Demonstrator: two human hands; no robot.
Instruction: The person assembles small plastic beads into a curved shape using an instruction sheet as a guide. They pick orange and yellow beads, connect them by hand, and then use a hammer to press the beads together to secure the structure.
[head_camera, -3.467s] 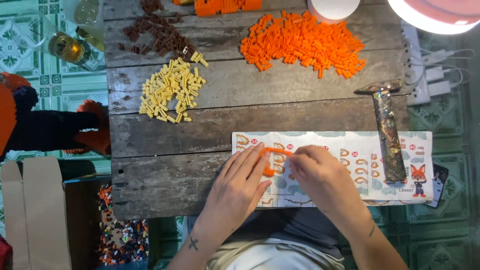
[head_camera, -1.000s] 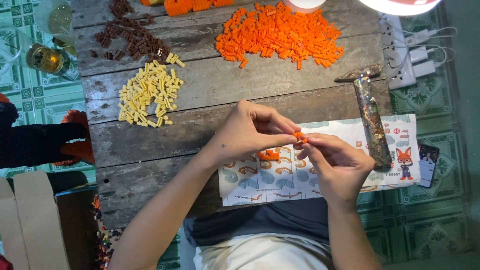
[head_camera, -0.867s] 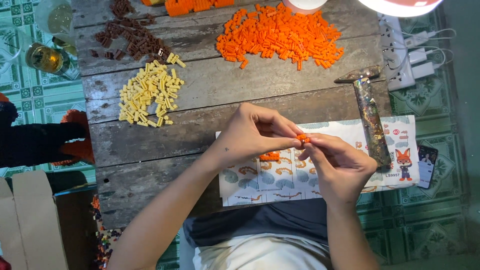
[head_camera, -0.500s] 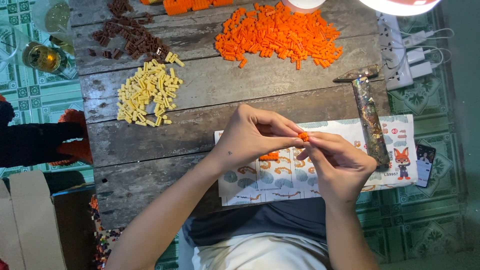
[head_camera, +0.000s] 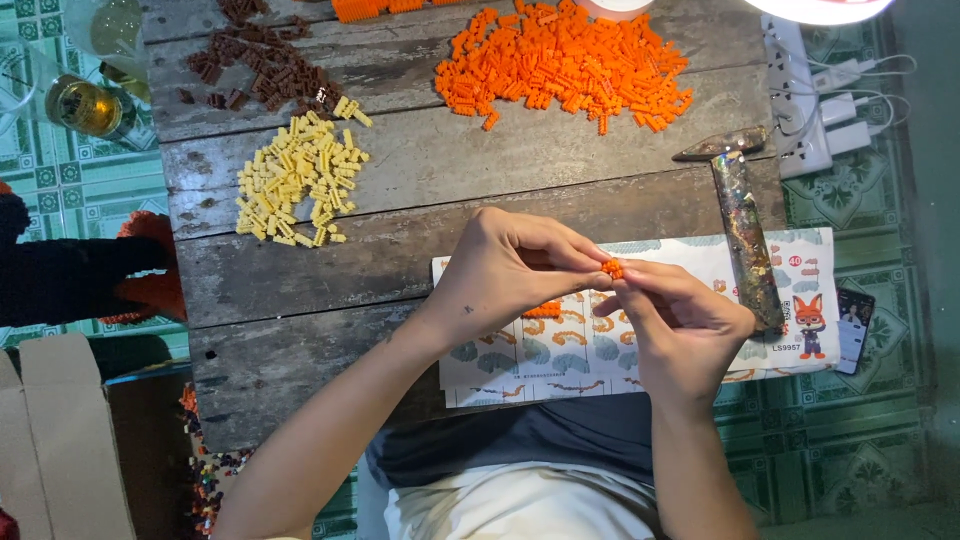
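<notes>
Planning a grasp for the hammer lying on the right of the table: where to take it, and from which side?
Take the hammer by its long handle near the middle, from above. It lies flat, head away from the person, handle running toward them across the instruction sheet. The right hand is close to its lower end, so grip higher up the handle.

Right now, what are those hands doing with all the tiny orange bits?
A person's left hand and right hand pinch a small orange building-brick piece between their fingertips, above a printed instruction sheet on a worn wooden table. Another small orange assembly lies on the sheet beneath the hands. Sorted heaps wait farther back: orange bricks, yellow bricks and brown bricks. A hammer rests across the sheet's right side.
</notes>
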